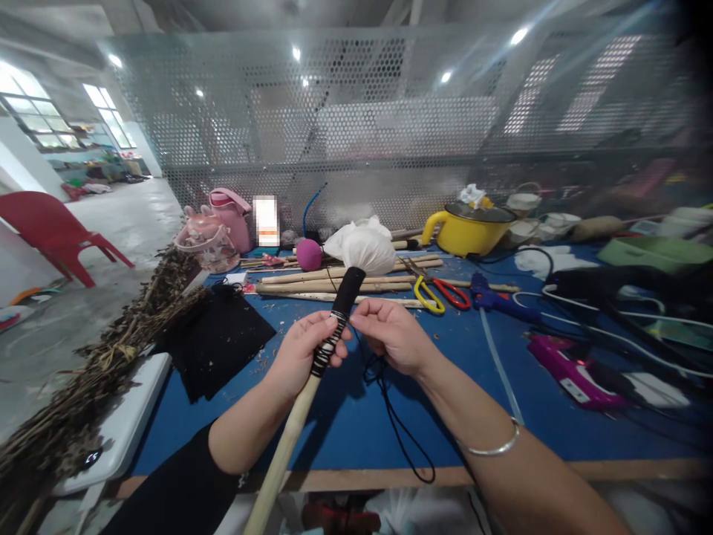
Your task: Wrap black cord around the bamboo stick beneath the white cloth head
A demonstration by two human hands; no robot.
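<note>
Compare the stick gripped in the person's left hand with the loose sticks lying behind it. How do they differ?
The held stick slants upward in the left hand, while the loose sticks lie flat on the blue table. The held stick has black wrapping around its upper part, whereas the loose sticks look mostly bare. Both show a pale surface where uncovered.

The one view looks from the person's head, forward and down over the table (457, 416) from its near side. The left hand (305, 345) and right hand (393, 334) are close, mid-frame; a mesh panel (362, 111) stands beyond, a chair (53, 227) off left.
</note>
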